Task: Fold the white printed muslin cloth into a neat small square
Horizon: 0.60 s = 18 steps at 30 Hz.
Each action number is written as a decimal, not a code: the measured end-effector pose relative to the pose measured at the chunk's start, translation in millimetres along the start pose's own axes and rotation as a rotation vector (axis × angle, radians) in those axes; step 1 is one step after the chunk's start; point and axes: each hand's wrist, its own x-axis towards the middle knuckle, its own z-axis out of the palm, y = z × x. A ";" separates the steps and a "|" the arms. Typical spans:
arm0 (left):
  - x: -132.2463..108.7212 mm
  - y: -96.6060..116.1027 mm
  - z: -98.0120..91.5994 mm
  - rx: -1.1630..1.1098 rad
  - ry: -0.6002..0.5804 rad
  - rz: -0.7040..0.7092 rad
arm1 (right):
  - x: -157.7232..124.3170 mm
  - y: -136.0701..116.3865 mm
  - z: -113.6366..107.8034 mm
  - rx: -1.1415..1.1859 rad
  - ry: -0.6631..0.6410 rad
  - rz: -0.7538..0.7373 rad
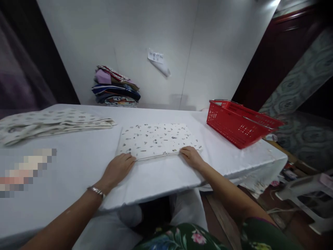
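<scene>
A folded white cloth [158, 139] with a small dark print lies flat on the white-covered table in front of me. At its near left corner, my left hand [121, 168] has its fingers closed on the edge, thumb side inward. My right hand [191, 157] grips the same near edge farther right, close to the other corner. Under both hands the thumbs are mostly hidden. The layers of the fold show as thin lines along the near edge between the hands.
Another printed cloth [57, 123] lies loosely folded on the left. Stacked folded fabrics [116, 86] stand against the back wall. A red plastic basket [234, 121] with metal handles sits at the right. Beyond the table [161, 180] stands a white stool [309, 194]. A pixelated patch covers the left side.
</scene>
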 end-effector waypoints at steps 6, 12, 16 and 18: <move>0.0 -3.6 2.1 0.021 0.014 0.016 | -49.5 64.1 -35.3 -0.013 0.065 0.200; 0.9 -3.8 3.6 -0.022 0.002 -0.019 | -52.3 78.9 -43.3 0.224 0.212 0.791; 1.3 -2.9 2.4 -0.026 -0.005 -0.034 | -37.9 80.8 -39.7 0.332 0.111 0.982; 1.4 -3.3 2.6 -0.029 0.001 -0.039 | -29.4 81.6 -40.5 0.406 0.036 1.078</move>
